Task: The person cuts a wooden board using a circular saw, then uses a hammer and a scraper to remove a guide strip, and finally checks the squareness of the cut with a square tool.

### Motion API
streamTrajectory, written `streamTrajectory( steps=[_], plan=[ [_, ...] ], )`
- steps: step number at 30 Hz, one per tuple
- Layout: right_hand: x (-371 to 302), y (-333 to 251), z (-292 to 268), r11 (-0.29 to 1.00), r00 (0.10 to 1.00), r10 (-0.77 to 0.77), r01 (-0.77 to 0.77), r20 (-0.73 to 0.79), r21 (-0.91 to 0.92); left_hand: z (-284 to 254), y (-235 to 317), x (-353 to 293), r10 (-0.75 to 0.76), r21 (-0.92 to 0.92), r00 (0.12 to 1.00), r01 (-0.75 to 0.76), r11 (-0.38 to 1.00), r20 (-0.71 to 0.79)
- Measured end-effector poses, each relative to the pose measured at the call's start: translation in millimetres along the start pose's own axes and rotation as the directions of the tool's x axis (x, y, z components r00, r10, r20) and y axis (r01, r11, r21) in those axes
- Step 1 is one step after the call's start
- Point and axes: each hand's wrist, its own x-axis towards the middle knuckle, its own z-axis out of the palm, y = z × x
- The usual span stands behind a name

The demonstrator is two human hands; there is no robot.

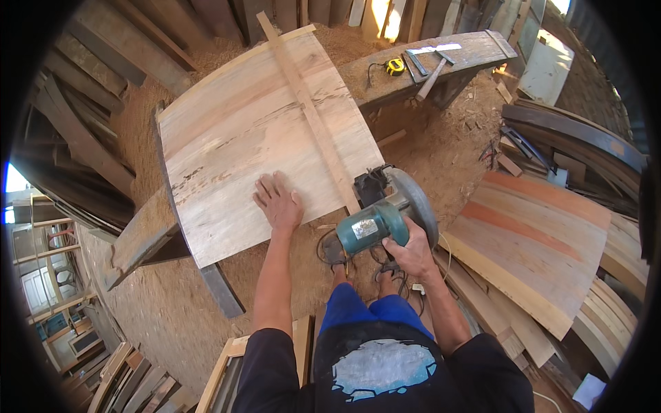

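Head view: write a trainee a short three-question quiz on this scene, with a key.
1. Which hand holds the saw?
2. True or false: the left hand rests on the board, left of the wood strip.
3. Fill in: a yellow ____ lies on the bench, left of the hammer.

Key:
1. The right hand.
2. True.
3. Tape measure.

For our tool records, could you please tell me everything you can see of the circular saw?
The circular saw has a teal, plastic-looking motor housing with a pale label, a curved grey guard that looks metallic, and dark parts at its far end. The right hand's grip holds it at the near right corner of the pale board, beside the end of a narrow wooden strip. No blade shows.
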Motion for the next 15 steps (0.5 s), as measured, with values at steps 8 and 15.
streamTrajectory(
  steps=[8, 15],
  plan=[
    [4.4, -1.7, 17.3, 0.99, 1.0, -0.003, -0.001, 0.024, 0.144, -7.4, 1.2, -0.6, 0.028, -0.027, 0.997, -0.03, 0.999, -0.065],
    [7.4, 5.7, 15.9, 0.992, 0.999, 0.005, -0.012, 0.05, 0.127, 3.0, 5.8, -3.2, 0.059, -0.011, 0.99, -0.061, 0.998, -0.127]
  ],
)
